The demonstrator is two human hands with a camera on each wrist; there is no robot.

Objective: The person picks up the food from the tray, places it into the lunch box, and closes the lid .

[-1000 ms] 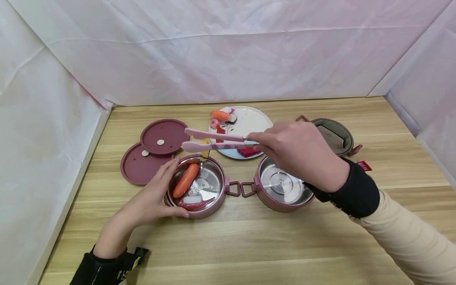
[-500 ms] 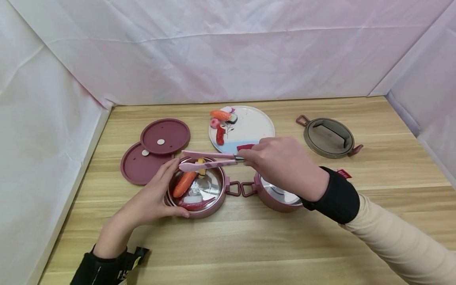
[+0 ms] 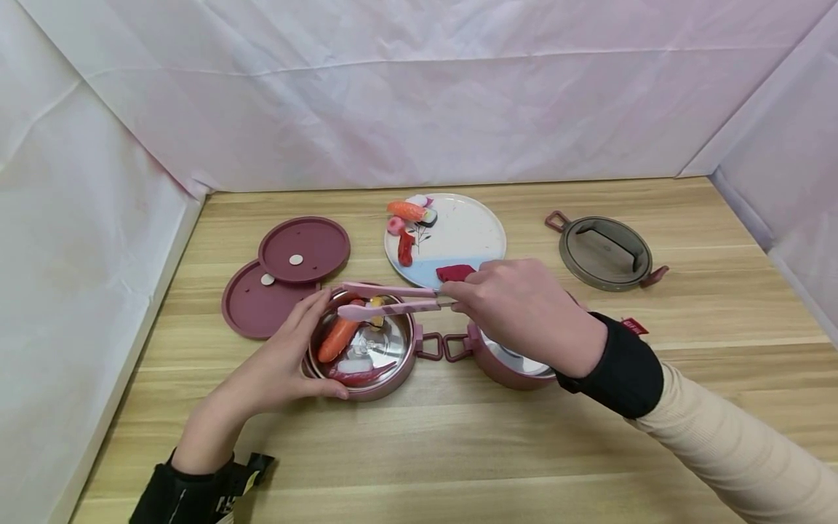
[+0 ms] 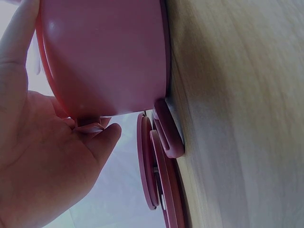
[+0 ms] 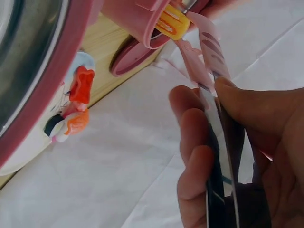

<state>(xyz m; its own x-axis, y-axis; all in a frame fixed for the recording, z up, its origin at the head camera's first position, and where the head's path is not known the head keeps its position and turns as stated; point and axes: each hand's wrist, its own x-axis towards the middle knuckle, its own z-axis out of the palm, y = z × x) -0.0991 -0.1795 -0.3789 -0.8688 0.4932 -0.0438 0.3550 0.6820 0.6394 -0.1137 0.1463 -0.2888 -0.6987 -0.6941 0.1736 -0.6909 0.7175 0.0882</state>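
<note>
Currently, a pale wood-grain tabletop (image 3: 471,451) is backed by wrinkled white cloth (image 3: 419,109). At 12 o'clock is set a round white-and-blue plate (image 3: 468,225), on which an orange-topped sushi piece (image 3: 404,211), a small glossy red piece (image 3: 405,249) and a flat dark-red piece (image 3: 454,273) are laid. At 9 o'clock, a round plum-coloured pot with a steel interior (image 3: 393,386) is gripped at its rim by the left hand (image 3: 288,371); its twin, a second plum pot (image 3: 511,378), is placed at 3 o'clock, partly covered by the right hand (image 3: 524,309). Two overlapping plum discs (image 3: 314,240) are seen at 10 o'clock, a grey see-through lid (image 3: 589,269) at 2. Pale pink tongs (image 3: 393,308) are pinched in the right hand.

Inside the gripped pot, an orange-red sausage (image 3: 338,340) is seen at 10 o'clock and a slim red pepper-shaped piece (image 3: 360,378) at 6. A second ago a yellow block (image 5: 173,22) was held above the far rim; now it has been lowered inside, near 12, so its transfer is judged nearly complete. Whether it is pinched by the tips cannot be told.
</note>
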